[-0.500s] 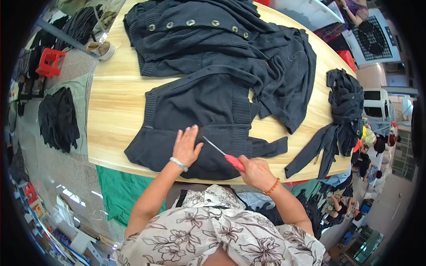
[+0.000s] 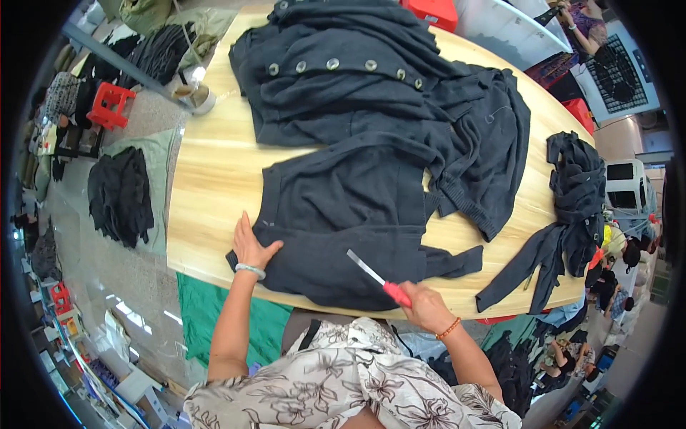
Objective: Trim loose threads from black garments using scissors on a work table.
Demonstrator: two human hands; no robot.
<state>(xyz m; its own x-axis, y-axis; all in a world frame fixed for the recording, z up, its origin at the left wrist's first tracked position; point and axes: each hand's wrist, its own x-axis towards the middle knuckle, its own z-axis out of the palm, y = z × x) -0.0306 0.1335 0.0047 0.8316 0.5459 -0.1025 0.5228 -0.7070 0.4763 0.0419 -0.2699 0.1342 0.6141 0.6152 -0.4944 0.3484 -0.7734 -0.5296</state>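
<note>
A dark knitted garment (image 2: pixel 336 250) with ribbed bands lies spread over the near part of a pale wooden table (image 2: pixel 207 193). At its lower left corner, my left hand (image 2: pixel 250 249) rests with fingers spread on the fabric, the thumb pointing right. My right hand (image 2: pixel 429 309) is closed around a red-handled tool with a slim metal blade (image 2: pixel 373 275). That blade points up and left over the garment's near half; I cannot tell whether its tip touches the cloth. Behind, a dark buttoned cardigan (image 2: pixel 343 100) lies heaped on the table.
A knotted dark garment (image 2: pixel 572 179) lies at the table's right edge. Far off stand a red box (image 2: pixel 432 11) and a white bin (image 2: pixel 504 36). To the left are a pot (image 2: pixel 196 99), a red stool (image 2: pixel 111 105) and a dark clothes heap (image 2: pixel 121 196) on the floor.
My left hand has slid from the garment's middle to its lower left corner. The right hand keeps hold of the tool over nearly the same area. The whole view has shifted slightly.
</note>
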